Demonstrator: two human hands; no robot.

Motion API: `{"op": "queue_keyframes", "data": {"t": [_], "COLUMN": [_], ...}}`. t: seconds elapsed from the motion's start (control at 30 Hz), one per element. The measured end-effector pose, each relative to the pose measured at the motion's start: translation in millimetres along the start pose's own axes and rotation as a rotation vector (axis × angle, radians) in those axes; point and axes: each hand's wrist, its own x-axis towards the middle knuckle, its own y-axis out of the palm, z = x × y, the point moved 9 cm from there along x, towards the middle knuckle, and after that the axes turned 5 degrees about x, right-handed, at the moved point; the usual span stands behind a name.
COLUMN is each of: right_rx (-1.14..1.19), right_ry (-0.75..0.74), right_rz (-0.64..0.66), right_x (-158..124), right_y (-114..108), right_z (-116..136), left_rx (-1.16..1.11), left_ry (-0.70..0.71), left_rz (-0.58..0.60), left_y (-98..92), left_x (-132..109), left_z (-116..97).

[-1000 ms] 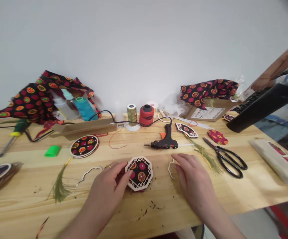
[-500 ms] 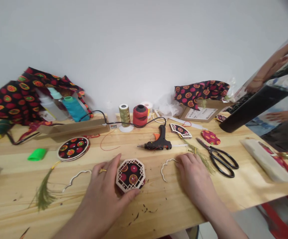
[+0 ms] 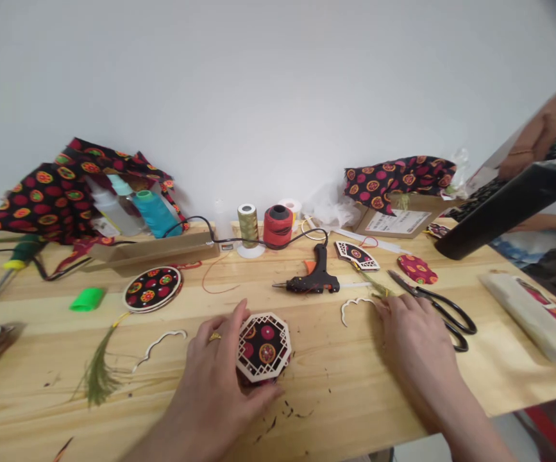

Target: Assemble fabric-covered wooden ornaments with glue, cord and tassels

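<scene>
Left hand [image 3: 215, 378] grasps an eight-sided wooden frame [image 3: 264, 346] filled with black patterned cloth. Thumb and fingers curl against its edges. Frame sits on the wooden table [image 3: 349, 398], below the glue gun [image 3: 313, 279] and closer to the person. Gold ring [image 3: 215, 336] on one left finger.

Right hand [image 3: 417, 346] lies to the right of the glue gun, fingers loosely bent at a green tassel [image 3: 376, 289]; cannot tell whether they pinch its threads. Wavy white cutout [image 3: 354, 307] just beside those fingers. Black-handled scissors [image 3: 458, 327] touch the hand's far side.

Left of the glue gun: round cloth-covered disc [image 3: 152, 289], second tassel [image 3: 97, 378], second wavy cutout [image 3: 160, 343]. Behind it: red thread spool [image 3: 278, 226]. Far right of it, a co-worker's hand [image 3: 530, 157] sits above a long black board [image 3: 513, 208].
</scene>
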Motion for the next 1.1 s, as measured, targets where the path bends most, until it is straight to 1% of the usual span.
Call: {"op": "queue_keyframes", "data": {"t": [0.07, 0.1, 0.13, 0.2, 0.27, 0.37, 0.43, 0.53, 0.67, 0.8, 0.93, 1.03, 1.1], "right_rx": [-0.013, -0.016, -0.017, -0.022, -0.015, 0.023, 0.041, 0.063, 0.101, 0.128, 0.159, 0.186, 0.261], "right_ry": [-0.033, -0.079, -0.147, -0.328, -0.520, -0.769, -0.861, -0.961, -1.043, -1.072, -1.064, -1.021, -0.956], "right_rz": [-0.026, -0.048, -0.073, -0.124, -0.120, -0.022, 0.019, 0.062, 0.096, 0.114, 0.127, 0.122, 0.110], "right_x": [5, 10, 14, 25, 37, 53, 63, 73, 76, 75, 71, 69, 69], "right_y": [-6, -12, -17, -29, -33, -24, -16, -6, 0, -3, -10, -13, -17], "right_z": [7, 14, 25, 50, 75, 100, 106, 110, 114, 115, 114, 110, 105], "left_rx": [0.022, 0.034, 0.044, 0.052, 0.049, 0.037, 0.026, -0.002, -0.021, -0.047, -0.076, -0.036, -0.007], "left_ry": [0.002, 0.008, 0.019, 0.054, 0.087, 0.102, 0.080, 0.031, 0.014, 0.005, -0.017, -0.038, -0.067], "left_rz": [0.010, 0.011, 0.007, -0.011, -0.030, -0.038, -0.012, 0.044, 0.077, 0.059, -0.008, -0.108, -0.178], "left_y": [2.1, 3.1, 3.7, 3.8, 2.8, 0.6, 0.7, 2.6, 5.3, 5.5, -1.3, -13.3, -22.3], "left_x": [-2, -2, -3, -3, -2, -1, 0, -1, -4, -4, -1, 1, 2], "left_z": [1, 0, 0, -2, -4, -5, -4, 0, 2, 4, 6, 8, 11]}}
